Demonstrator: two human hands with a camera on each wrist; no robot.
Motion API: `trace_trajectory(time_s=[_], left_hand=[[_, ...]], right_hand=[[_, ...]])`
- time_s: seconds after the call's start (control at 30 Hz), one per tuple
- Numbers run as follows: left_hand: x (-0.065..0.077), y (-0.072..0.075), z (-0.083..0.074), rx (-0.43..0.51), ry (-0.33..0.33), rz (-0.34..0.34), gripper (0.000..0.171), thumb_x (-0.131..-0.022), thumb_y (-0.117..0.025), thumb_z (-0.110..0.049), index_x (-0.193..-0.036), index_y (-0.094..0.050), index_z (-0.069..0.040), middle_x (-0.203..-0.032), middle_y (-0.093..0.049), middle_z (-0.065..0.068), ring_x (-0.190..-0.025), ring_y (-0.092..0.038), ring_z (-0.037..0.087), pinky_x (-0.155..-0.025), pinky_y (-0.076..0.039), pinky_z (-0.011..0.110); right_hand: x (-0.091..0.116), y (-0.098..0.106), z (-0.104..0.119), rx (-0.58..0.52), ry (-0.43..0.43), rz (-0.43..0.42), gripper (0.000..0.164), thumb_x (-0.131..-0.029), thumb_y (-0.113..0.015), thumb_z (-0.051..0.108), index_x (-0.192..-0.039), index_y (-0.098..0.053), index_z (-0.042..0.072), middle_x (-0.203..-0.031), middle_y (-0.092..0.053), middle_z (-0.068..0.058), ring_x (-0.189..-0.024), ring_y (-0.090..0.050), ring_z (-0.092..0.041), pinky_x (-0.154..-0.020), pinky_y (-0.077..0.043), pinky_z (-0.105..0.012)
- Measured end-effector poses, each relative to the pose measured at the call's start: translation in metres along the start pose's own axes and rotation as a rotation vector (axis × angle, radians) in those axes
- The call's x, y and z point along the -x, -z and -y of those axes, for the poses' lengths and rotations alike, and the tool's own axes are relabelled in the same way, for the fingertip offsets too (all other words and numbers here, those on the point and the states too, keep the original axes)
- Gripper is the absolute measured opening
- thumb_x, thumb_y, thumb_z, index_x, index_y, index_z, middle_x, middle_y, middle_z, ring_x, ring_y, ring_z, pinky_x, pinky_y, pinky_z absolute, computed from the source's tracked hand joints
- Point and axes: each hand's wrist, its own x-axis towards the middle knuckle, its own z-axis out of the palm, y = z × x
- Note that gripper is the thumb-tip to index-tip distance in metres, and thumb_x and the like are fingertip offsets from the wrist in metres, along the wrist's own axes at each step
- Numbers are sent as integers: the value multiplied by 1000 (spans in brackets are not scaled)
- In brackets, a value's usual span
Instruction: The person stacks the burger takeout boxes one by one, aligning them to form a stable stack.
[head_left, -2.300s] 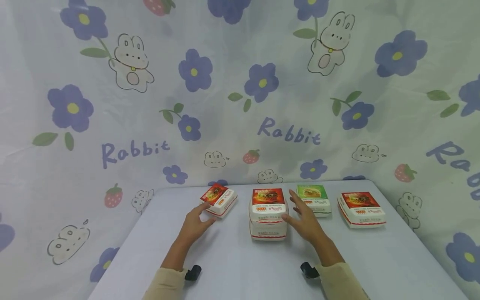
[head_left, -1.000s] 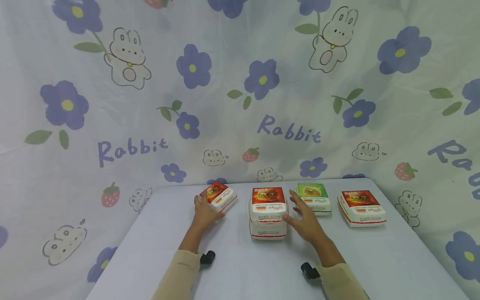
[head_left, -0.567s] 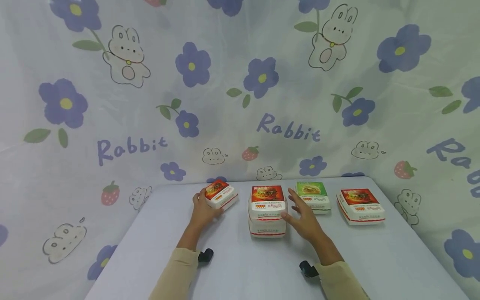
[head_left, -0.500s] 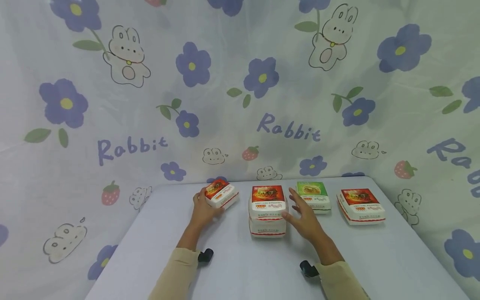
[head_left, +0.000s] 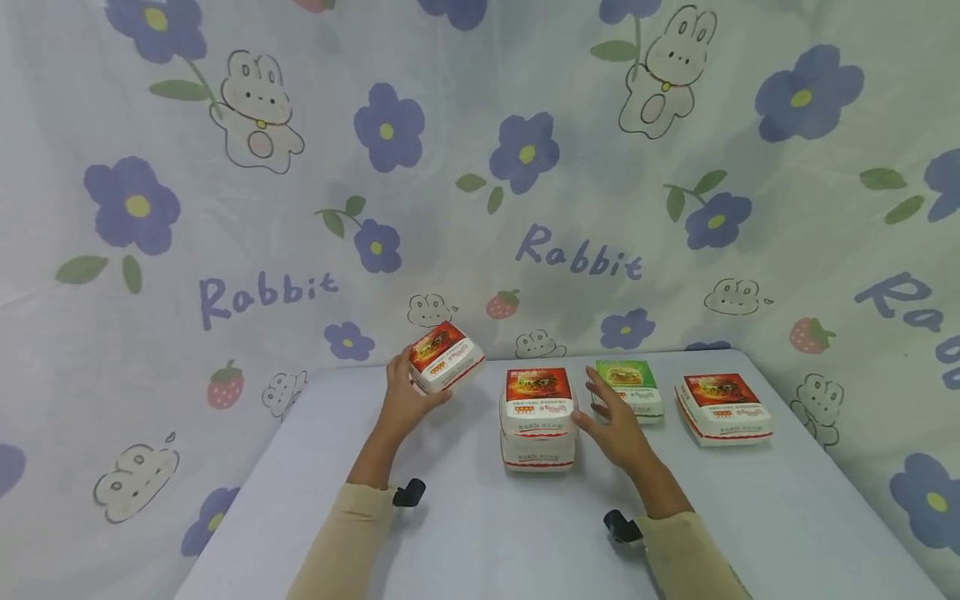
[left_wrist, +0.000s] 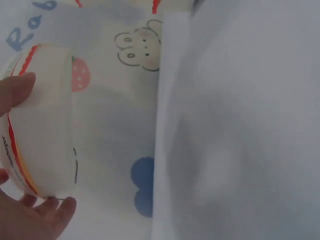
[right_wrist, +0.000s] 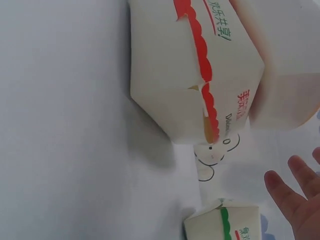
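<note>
My left hand [head_left: 408, 402] grips a red-topped burger box [head_left: 447, 358] by its sides and holds it tilted above the table. In the left wrist view the thumb lies on one side of that burger box [left_wrist: 42, 120] and the fingertips on the other. Two burger boxes stand stacked mid-table, the upper one [head_left: 537, 404] red-topped, the lower one [head_left: 537, 455] showing only its white side. Beside the stack's right side is my right hand [head_left: 618, 425], fingers spread and holding nothing; in the right wrist view they are apart from the stacked boxes [right_wrist: 165, 55].
Behind my right hand sits a green-topped burger box [head_left: 628, 392]. Another red-topped burger box [head_left: 723, 408] rests at the table's right. A white sheet [head_left: 450, 208] printed with flowers and rabbits hangs behind the white table [head_left: 480, 533].
My left hand has reached the left burger box, taken hold of it and raised it off the table. The right hand has stayed beside the stack.
</note>
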Motion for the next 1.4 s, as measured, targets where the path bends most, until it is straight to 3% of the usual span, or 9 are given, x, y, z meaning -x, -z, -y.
trace_trajectory(time_s=[0.23, 0.4, 0.6, 0.97, 1.2, 1.4], left_hand=[[-4, 6, -16, 22, -84, 13, 115, -69, -87, -41, -156, -14, -19, -152, -16, 14, -135, -31, 36, -107, -35, 52], [-3, 10, -27, 39, -107, 41, 115, -68, -86, -46, -156, -16, -24, -153, -17, 12, -133, -33, 39, -104, -38, 55], [-2, 4, -45, 38, -128, 61, 116, -66, -86, -47, -156, -16, -27, -154, -17, 7, -129, -37, 38, -98, -43, 55], [7, -6, -68, 34, -179, 93, 114, -70, -84, -45, -156, -14, -21, -154, -20, 6, -120, -42, 30, -92, -49, 53], [10, -10, -83, 31, -195, 134, 112, -70, -83, -48, -156, -14, -30, -156, -19, 2, -130, -37, 30, -98, -42, 58], [11, -16, -93, 28, -246, 178, 111, -70, -84, -45, -156, -16, -27, -157, -20, 1, -140, -27, 28, -104, -35, 60]], right_hand=[[-8, 11, 8, 45, 104, -10, 83, -89, -68, 45, -156, -22, 26, -156, -30, -9, -137, -37, -35, -102, -40, -53], [-13, 17, 17, 47, 159, -7, 82, -90, -68, 41, -156, -22, 26, -153, -36, -7, -139, -35, -30, -104, -39, -51], [-20, 21, 27, 64, 150, -17, 81, -91, -68, 38, -156, -20, 29, -149, -43, -8, -133, -43, -33, -103, -40, -52], [-24, 13, 37, 49, 111, -4, 84, -87, -70, 47, -155, -21, 36, -148, -45, -5, -129, -45, -42, -99, -40, -60], [-29, 9, 47, 106, 97, 23, 84, -87, -69, 49, -154, -19, 41, -148, -45, 0, -130, -44, -42, -96, -39, -66], [-35, 10, 53, 108, 112, 44, 83, -87, -68, 50, -155, -21, 39, -148, -46, 1, -130, -43, -42, -99, -34, -68]])
